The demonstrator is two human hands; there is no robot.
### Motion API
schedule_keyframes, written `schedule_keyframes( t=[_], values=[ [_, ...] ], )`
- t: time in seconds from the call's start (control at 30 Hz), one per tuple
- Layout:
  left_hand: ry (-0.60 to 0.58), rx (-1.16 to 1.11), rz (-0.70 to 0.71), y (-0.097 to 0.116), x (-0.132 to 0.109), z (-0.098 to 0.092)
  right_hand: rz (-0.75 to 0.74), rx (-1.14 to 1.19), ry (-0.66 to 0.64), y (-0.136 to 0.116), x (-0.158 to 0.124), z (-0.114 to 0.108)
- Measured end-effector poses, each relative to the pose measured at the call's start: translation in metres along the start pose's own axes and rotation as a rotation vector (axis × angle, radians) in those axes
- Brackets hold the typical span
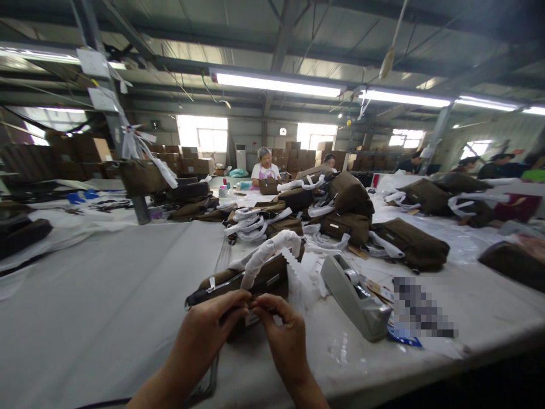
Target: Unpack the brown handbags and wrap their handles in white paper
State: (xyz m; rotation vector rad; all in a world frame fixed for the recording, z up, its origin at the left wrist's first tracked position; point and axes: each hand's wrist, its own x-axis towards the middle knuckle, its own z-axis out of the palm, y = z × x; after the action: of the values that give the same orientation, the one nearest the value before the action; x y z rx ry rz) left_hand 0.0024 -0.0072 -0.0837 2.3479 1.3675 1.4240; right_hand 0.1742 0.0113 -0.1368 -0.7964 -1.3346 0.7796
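A brown handbag with a zipper along its top sits on the white-covered table in front of me. Its handle is wrapped in white paper and arches over the bag. At the base of the handle my left hand and my right hand meet, each with thumb and forefinger pinched together. What lies between the fingertips is small and mostly hidden, so I cannot tell what it is. A pale label or tag shows just below the fingertips.
A grey tape dispenser stands right of the bag, with tags beside it. More brown bags with paper-wrapped handles are heaped behind. A metal post rises at the left. Across the table sits a co-worker.
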Motion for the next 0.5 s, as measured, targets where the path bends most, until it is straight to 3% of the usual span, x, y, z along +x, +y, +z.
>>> schedule_keyframes(
  t=[0.17,0.5],
  values=[
    [-0.039,0.044,0.03,-0.0037,-0.0047,0.0027,-0.1,-0.066,-0.015,0.0021,-0.0022,-0.0023],
    [-0.042,0.165,0.105,-0.004,-0.0061,0.0014,-0.145,-0.102,-0.013,0.0007,-0.0004,-0.0029]
  ],
)
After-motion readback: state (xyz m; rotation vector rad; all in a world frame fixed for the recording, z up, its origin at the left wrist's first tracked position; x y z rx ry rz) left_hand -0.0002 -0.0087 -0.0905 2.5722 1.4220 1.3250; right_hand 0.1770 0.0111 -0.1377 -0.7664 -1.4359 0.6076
